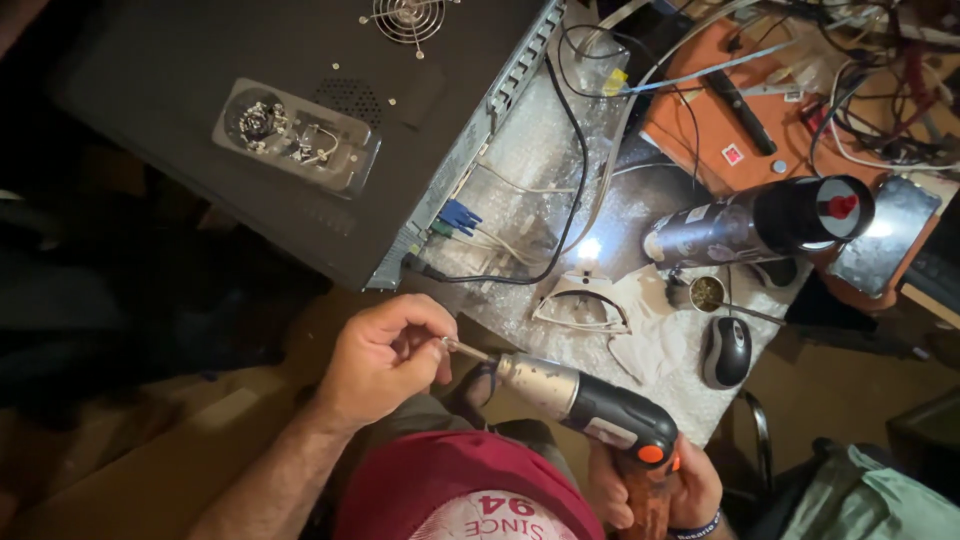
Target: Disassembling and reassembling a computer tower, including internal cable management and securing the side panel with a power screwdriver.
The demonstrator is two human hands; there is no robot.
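Both hands on a cordless screwdriver at the edge of a cluttered worktop.

The cordless screwdriver (pixel 585 405) has a dull silver metal nose, black plastic body and orange button; it lies level just in front of the bubble-wrap-covered worktop (pixel 540 150). The left hand (pixel 385 360) pinches the thin metal bit (pixel 463 349) with fingers curled tight. The right hand (pixel 650 490), partly cut off by the frame's bottom edge, is closed round the handle. A matte black computer case (pixel 250 110) rests on the worktop, beside a glossy grey mouse (pixel 727 352).
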